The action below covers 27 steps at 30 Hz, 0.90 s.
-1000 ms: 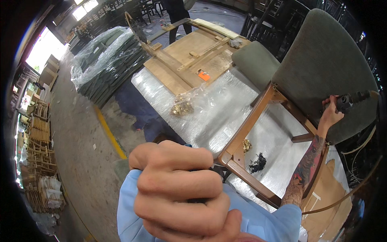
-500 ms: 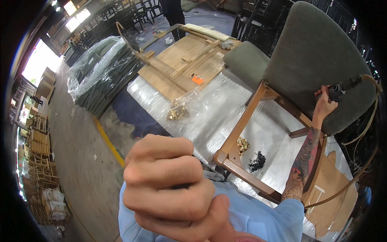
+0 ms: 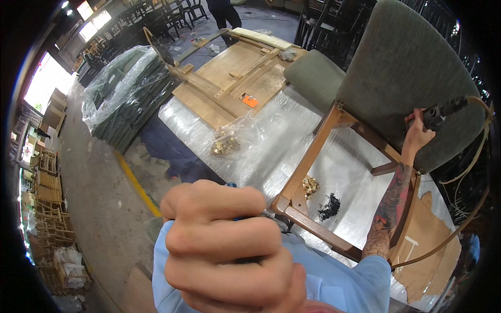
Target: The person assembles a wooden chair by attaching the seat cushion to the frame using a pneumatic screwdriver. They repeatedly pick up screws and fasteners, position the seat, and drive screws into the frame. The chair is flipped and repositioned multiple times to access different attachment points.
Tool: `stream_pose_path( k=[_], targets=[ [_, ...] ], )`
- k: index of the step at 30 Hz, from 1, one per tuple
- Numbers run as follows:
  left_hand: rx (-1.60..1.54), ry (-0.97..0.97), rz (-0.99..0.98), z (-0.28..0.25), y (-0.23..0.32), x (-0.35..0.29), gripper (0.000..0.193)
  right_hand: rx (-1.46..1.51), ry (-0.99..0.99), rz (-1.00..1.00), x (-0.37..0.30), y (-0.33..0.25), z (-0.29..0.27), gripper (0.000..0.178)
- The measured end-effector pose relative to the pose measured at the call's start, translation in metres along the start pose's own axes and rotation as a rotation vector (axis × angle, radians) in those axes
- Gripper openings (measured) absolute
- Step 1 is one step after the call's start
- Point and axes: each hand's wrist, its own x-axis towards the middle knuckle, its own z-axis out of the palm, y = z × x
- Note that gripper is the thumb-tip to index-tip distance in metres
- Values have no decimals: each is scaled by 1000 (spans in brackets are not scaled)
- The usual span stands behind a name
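Note:
Close in front of me is my left hand, its fingers curled into a fist; whatever lies inside it is hidden. My right hand reaches out to the right and grips a dark air-driven power tool, held in front of the chair's back. The wooden chair frame rests tilted on the table, with its grey-green upholstered back rising at the far right. Through the frame's opening show a small heap of brass-coloured fittings and a heap of black screws.
An air hose loops down the right side, over torn cardboard. On the wrapped tabletop lie a clear bag of brass-coloured parts, a wooden board and a grey-green cushion. Plastic-wrapped panels stand left. Another person stands beyond.
My left fist has shifted slightly right. The surroundings sit a little further left in view. My right hand keeps its grip on the power tool at the chair's back.

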Motion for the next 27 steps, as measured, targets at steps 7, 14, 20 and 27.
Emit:
stream_pose_path(
  k=[7, 14, 20, 27],
  targets=[
    [-169, 5, 494, 3, -46, 19, 18, -40, 16, 10, -2, -2, -5, 4],
    [-137, 43, 450, -1, -42, 20, 17, 42, -1, 61, -1, -6, 2, 6],
    [-189, -142, 490, -13, -53, 20, 17, 158, 54, 106, -3, -3, 6, 4],
    [6, -216, 107, -9, -68, 3, 46, 18, -23, -13, -2, -6, 10, 5]
  ],
)
